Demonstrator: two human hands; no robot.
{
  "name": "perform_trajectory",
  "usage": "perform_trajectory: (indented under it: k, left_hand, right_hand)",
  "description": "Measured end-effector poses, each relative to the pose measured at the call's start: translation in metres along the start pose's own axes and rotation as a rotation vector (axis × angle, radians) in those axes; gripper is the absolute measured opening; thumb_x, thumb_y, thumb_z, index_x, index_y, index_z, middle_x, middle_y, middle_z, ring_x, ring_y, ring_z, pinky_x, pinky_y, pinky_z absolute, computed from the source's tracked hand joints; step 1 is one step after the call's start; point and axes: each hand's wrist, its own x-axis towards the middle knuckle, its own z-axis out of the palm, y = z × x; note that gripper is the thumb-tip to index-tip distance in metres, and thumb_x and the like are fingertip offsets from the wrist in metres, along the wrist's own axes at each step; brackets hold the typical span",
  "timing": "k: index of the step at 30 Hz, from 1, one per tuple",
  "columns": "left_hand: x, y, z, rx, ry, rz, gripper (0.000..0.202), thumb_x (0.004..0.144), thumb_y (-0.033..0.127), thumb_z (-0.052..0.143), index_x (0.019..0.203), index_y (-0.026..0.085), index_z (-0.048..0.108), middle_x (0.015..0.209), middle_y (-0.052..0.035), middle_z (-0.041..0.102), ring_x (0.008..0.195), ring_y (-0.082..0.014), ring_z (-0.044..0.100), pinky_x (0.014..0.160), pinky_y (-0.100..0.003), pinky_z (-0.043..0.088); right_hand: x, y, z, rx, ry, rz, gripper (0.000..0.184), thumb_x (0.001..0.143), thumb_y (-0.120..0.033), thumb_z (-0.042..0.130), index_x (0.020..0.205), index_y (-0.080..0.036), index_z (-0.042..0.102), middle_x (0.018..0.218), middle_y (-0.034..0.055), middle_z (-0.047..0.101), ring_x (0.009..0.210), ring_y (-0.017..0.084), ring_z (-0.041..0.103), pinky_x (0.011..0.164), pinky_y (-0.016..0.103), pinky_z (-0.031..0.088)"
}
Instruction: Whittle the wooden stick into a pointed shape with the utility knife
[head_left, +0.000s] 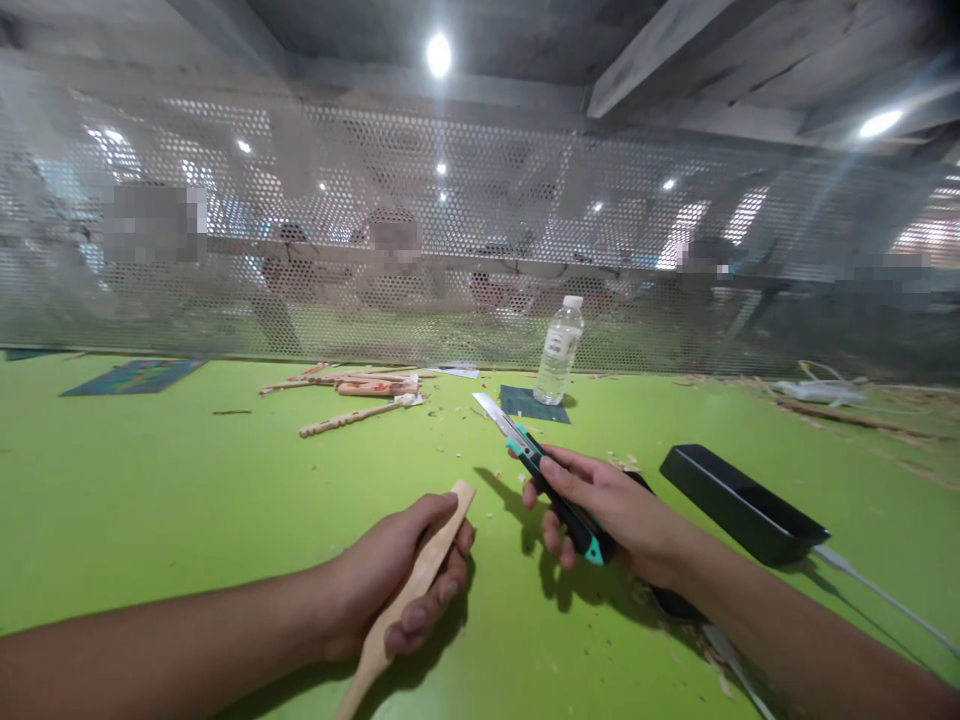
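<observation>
My left hand [397, 585] is closed around a pale wooden stick [448, 523], flat and widening toward its far end, held low over the green table [150, 500]. My right hand [611, 510] grips a black and teal utility knife [525, 445] with its blade out and pointing up to the left. The blade tip is a short way beyond the stick's end and not touching it.
A black oblong box [742, 505] with a white cable lies right of my right hand. A clear water bottle [559, 350] stands on a dark mat near the perforated metal screen [450, 230]. Several wooden sticks [352, 395] and shavings lie farther back. People sit behind the screen.
</observation>
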Motion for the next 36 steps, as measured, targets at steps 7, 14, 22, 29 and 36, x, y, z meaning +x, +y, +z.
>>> perform_trajectory:
  k: [7, 14, 22, 29, 36]
  left_hand:
    - [0.0, 0.001, 0.001, 0.023, 0.033, -0.006, 0.047, 0.103, 0.056, 0.033, 0.082, 0.021, 0.058, 0.053, 0.0036, 0.051, 0.028, -0.0075, 0.031, 0.021, -0.016, 0.027]
    - [-0.003, 0.002, 0.003, 0.023, 0.042, -0.001, 0.045, 0.102, 0.053, 0.034, 0.081, 0.021, 0.058, 0.054, 0.0037, 0.05, 0.028, -0.0069, 0.029, 0.022, -0.016, 0.026]
    - [0.002, -0.001, 0.004, 0.054, 0.025, 0.112, 0.054, 0.103, 0.054, 0.031, 0.078, 0.017, 0.061, 0.07, -0.0047, 0.062, 0.054, -0.0135, 0.061, 0.051, -0.023, 0.052]
    - [-0.007, 0.011, 0.011, 0.208, -0.047, 0.224, 0.044, 0.101, 0.053, 0.043, 0.109, 0.018, 0.069, 0.093, -0.0085, 0.067, 0.085, -0.0204, 0.068, 0.072, -0.028, 0.05]
    - [-0.003, 0.033, -0.012, 0.814, 0.141, 0.496, 0.042, 0.101, 0.057, 0.047, 0.115, 0.023, 0.068, 0.113, -0.0121, 0.07, 0.107, -0.0293, 0.068, 0.092, -0.044, 0.053]
  right_hand:
    - [0.001, 0.001, 0.003, -0.034, 0.049, 0.045, 0.038, 0.093, -0.057, 0.07, 0.1, -0.021, 0.062, 0.067, -0.0083, 0.05, 0.04, 0.002, 0.038, 0.033, 0.014, 0.032]
    - [0.0, 0.005, 0.005, -0.059, -0.056, 0.039, 0.045, 0.087, -0.061, 0.076, 0.091, -0.021, 0.054, 0.073, -0.0074, 0.05, 0.046, 0.003, 0.04, 0.038, 0.017, 0.036]
    - [-0.001, 0.009, 0.007, -0.101, -0.089, -0.033, 0.045, 0.09, -0.061, 0.072, 0.105, -0.022, 0.056, 0.07, -0.0063, 0.053, 0.054, 0.009, 0.049, 0.049, 0.024, 0.045]
    - [0.005, 0.008, -0.007, -0.201, 0.027, -0.095, 0.05, 0.096, -0.046, 0.069, 0.135, -0.021, 0.052, 0.085, -0.0001, 0.068, 0.074, 0.016, 0.065, 0.071, 0.032, 0.054]
    - [0.003, 0.003, 0.001, -0.26, -0.091, -0.155, 0.05, 0.091, -0.064, 0.068, 0.111, -0.019, 0.06, 0.069, -0.0036, 0.058, 0.06, 0.013, 0.056, 0.058, 0.028, 0.05]
